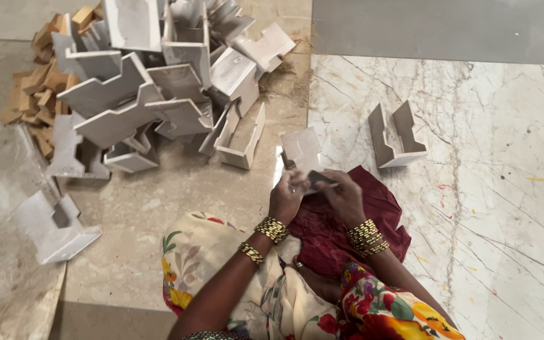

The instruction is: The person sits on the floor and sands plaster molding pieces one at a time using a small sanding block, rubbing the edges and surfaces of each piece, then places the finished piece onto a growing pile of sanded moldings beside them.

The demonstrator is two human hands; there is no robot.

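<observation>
While hands (316, 195) grip notched grey piece (301, 150)

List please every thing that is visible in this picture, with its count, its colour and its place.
grey shaped pieces: a pile, too many to count, grey-white, floor top left
wooden blocks: a heap, tan, left behind the pile
single grey piece: one, on the pale sheet at left
U-shaped grey piece: one, alone on the marble floor at right
held grey piece: one, in both hands
dark red cloth: one, on the lap
bangles: gold, on both wrists
left hand: grips the held piece
right hand: on the held piece, something dark under the fingers
</observation>
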